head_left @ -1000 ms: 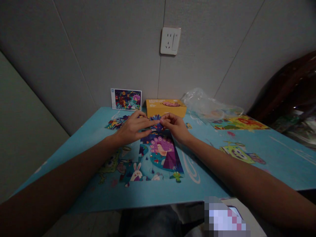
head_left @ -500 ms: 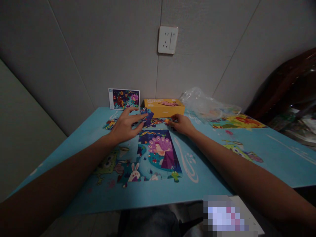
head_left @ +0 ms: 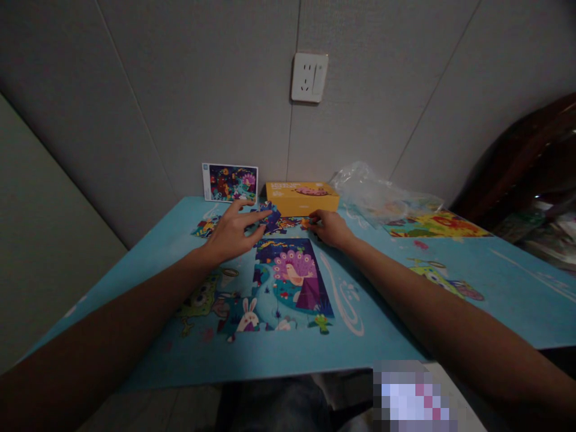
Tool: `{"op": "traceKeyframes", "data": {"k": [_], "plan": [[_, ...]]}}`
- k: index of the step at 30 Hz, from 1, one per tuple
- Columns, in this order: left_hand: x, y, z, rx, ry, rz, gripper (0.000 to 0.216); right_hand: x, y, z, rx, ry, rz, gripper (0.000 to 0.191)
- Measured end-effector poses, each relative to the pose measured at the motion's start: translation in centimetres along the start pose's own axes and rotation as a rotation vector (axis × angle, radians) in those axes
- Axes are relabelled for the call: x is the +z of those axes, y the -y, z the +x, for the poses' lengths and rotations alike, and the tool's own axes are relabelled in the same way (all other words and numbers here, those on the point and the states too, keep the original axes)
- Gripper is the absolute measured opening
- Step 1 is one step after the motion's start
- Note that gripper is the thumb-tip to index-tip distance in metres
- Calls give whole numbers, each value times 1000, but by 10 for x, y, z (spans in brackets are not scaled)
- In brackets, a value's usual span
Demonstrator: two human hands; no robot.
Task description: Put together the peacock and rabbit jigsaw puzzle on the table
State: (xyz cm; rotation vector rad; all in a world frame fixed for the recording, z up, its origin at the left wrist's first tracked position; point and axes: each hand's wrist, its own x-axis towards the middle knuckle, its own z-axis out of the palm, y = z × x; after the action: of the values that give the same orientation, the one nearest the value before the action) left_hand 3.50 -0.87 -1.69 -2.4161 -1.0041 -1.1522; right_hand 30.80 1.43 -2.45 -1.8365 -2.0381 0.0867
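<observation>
My left hand (head_left: 234,234) reaches over loose jigsaw pieces at the back of the table. Its thumb and forefinger are closed on the edge of a dark blue jigsaw piece (head_left: 272,211). My right hand (head_left: 330,228) pinches a small orange jigsaw piece (head_left: 305,222), partly covered by its fingers. Between the hands lie more loose pieces (head_left: 288,222). Nearer to me is a partly joined jigsaw puzzle (head_left: 288,282) with a purple peacock, a white rabbit and a green frog. Some pieces (head_left: 204,227) show left of my left hand.
A picture card (head_left: 231,182) leans against the wall beside a yellow box (head_left: 302,200). A clear plastic bag (head_left: 373,191) lies right of the box, partly over an orange and yellow picture (head_left: 438,225). The blue tablecloth (head_left: 396,312) has cartoon prints.
The view has shifted slightly. The dark blue piece in my left hand sits a little lower and is turned somewhat. My right hand stays nearly in place with the orange piece.
</observation>
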Motion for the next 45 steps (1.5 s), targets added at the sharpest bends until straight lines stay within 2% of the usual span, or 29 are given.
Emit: {"op": "traceKeyframes", "data": {"k": [4, 9, 13, 17, 25, 30, 34, 38, 45], "plan": [[1, -1, -1, -18, 14, -10, 34, -1, 3, -2, 2, -11, -23, 35], [1, 1, -1, -13, 11, -1, 35, -4, 5, -3, 3, -23, 129, 36], [0, 0, -1, -21, 30, -9, 35, -2, 2, -3, -21, -96, 51, 38], [-1, 0, 0, -25, 48, -43, 33, 1, -3, -1, 42, -29, 5, 48], [1, 4, 0, 6, 50, -83, 25, -4, 1, -1, 123, 18, 29, 42], [1, 5, 0, -15, 66, -82, 26, -3, -2, -2, 84, 13, 111, 43], [1, 5, 1, -10, 67, -86, 26, 2, -6, 1, 81, -32, 72, 49], [1, 5, 0, -12, 75, -99, 26, 3, -5, 1, 99, -2, 57, 49], [1, 4, 0, -17, 105, -127, 26, -3, 1, -3, 166, -5, -109, 51]]}}
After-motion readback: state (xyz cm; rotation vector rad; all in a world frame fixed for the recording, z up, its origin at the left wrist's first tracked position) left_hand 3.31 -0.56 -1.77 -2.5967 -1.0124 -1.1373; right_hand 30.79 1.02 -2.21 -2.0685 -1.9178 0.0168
